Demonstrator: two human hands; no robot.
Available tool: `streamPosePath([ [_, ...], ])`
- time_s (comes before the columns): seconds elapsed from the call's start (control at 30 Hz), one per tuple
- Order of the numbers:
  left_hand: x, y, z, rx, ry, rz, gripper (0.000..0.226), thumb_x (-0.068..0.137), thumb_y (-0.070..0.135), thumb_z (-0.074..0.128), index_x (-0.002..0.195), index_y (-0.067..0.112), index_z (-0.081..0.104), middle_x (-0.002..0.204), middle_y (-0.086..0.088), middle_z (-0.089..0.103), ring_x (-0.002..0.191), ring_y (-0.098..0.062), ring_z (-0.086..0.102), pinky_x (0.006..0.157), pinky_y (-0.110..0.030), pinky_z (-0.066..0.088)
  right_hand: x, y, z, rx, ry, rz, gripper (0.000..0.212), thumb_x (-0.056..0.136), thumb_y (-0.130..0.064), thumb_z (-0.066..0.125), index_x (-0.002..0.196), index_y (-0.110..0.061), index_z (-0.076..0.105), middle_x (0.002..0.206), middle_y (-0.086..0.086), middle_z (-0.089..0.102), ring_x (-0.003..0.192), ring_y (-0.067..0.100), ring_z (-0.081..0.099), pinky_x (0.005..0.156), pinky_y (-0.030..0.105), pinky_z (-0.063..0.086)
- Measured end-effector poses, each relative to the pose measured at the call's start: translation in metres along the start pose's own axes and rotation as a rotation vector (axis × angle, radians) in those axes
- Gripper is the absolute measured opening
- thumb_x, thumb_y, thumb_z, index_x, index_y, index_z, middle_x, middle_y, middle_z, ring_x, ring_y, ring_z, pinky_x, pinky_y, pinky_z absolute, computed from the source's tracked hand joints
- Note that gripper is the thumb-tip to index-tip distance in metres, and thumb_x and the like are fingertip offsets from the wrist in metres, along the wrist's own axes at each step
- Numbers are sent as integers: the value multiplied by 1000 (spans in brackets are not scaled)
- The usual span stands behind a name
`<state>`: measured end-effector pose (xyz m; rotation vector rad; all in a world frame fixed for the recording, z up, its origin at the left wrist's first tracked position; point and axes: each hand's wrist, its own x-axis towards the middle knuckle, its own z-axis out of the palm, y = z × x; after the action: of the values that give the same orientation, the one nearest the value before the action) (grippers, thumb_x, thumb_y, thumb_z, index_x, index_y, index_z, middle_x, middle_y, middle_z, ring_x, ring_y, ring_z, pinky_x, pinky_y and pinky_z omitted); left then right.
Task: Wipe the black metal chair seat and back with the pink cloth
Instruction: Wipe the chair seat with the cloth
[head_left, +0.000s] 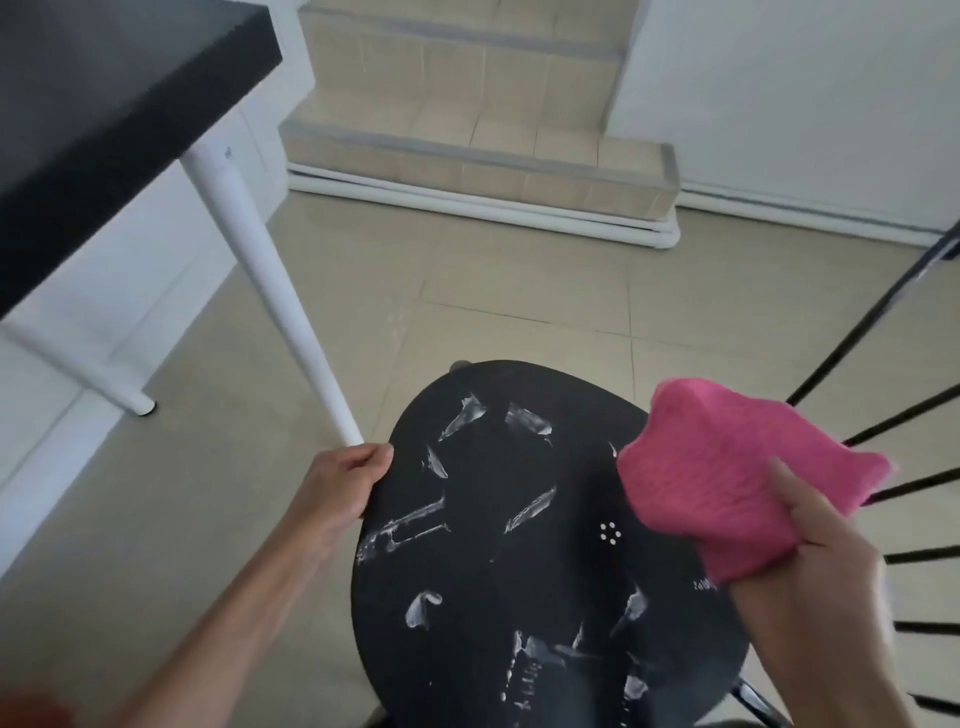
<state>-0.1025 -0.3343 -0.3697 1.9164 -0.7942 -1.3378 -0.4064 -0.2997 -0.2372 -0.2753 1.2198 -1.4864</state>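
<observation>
Seat: the black seat (519, 545) fills the low middle of the view, toward 6 o'clock. White smears (410, 530) streak its surface, and a small ring of holes (609, 533) sits toward its 3 o'clock side.
Cloth: the pink cloth (727, 483) is bunched over the seat's 2 to 3 o'clock rim. I cannot tell whether it presses on the metal.
Right hand: the right hand (815, 571), at 4 o'clock, has fingers and thumb curled round the cloth's lower part, gripping it.
Left hand: the left hand (343, 488) grips the seat's 9 o'clock rim, fingers curled over the edge.
Chair back: thin black bars (883, 415) fan out at 3 o'clock, beyond the cloth.
Table: the black top (104, 130) is at 10 o'clock. One white leg (270, 291) slants down and ends just beside the left hand.
Steps: tan tiled steps (467, 130) are at 12 o'clock, with white pipes (483, 205) along their base.
Floor: beige tiles (519, 291) lie between the steps and the seat.
</observation>
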Motion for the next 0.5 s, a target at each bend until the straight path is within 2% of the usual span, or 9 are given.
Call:
streamPosePath([
  [0.07, -1, 1, 0, -21, -13, 21, 23, 98, 23, 63, 88, 14, 81, 86, -8, 77, 75, -19, 66, 81, -37, 54, 12, -2, 5, -266, 24, -126, 45, 87, -43, 61, 129, -27, 59, 104, 0, 77, 94, 20, 75, 76, 33, 63],
  [0.13, 0, 1, -1, 0, -28, 34, 25, 98, 22, 62, 86, 9, 80, 86, -18, 75, 75, -22, 64, 83, -43, 56, 23, 3, 13, -701, 17, -245, 47, 83, -67, 54, 121, -39, 58, 95, -1, 74, 91, 22, 70, 78, 41, 61],
  [0.23, 1, -2, -1, 0, -26, 24, 26, 98, 24, 62, 84, 13, 81, 95, -19, 76, 78, -23, 68, 92, -49, 56, 45, 33, 23, -1261, -159, -405, 59, 93, -74, 30, 126, -29, 51, 96, -1, 63, 88, 19, 62, 81, 44, 52],
  [0.27, 0, -5, -2, -12, -26, 14, 26, 98, 25, 62, 83, 15, 81, 95, -17, 77, 79, -23, 68, 92, -48, 56, 51, 47, 25, -1418, -272, -433, 68, 88, -82, 20, 123, -31, 49, 107, -2, 62, 100, 20, 61, 93, 49, 49],
  [0.3, -1, -6, -2, -21, -25, 10, 26, 98, 25, 62, 82, 18, 82, 95, -16, 77, 80, -24, 69, 91, -46, 57, 58, 62, 25, -1578, -381, -438, 82, 81, -89, 7, 126, -34, 48, 125, -1, 59, 120, 25, 55, 109, 56, 38],
  [0.33, 0, -7, -1, -26, -25, 13, 26, 98, 26, 63, 81, 19, 82, 94, -16, 77, 78, -24, 68, 88, -44, 57, 64, 76, 25, -1711, -439, -425, 96, 74, -91, -4, 136, -37, 47, 148, 0, 46, 142, 29, 37, 120, 61, 17],
  [0.37, 1, -8, -1, -25, -26, 19, 27, 98, 26, 63, 81, 20, 82, 92, -15, 78, 76, -23, 68, 84, -41, 57, 70, 86, 24, -1794, -427, -406, 105, 71, -90, -10, 146, -38, 42, 163, -2, 27, 153, 27, 16, 122, 59, -3],
  [0.4, 2, -7, -1, -27, -25, 35, 27, 98, 25, 63, 80, 20, 82, 88, -11, 78, 75, -21, 69, 80, -38, 56, 73, 90, 28, -1816, -364, -416, 103, 73, -86, -9, 152, -37, 36, 168, -5, 11, 156, 24, 1, 119, 55, -15],
  [0.5, 4, -6, 3, -33, 28, 86, 24, 99, 22, 61, 85, 25, 80, 81, 5, 79, 78, -15, 71, 72, -30, 52, 84, 107, 39, -1751, -195, -510, 84, 92, -72, 2, 160, -25, 18, 169, 3, 0, 155, 23, -6, 122, 50, -11],
])
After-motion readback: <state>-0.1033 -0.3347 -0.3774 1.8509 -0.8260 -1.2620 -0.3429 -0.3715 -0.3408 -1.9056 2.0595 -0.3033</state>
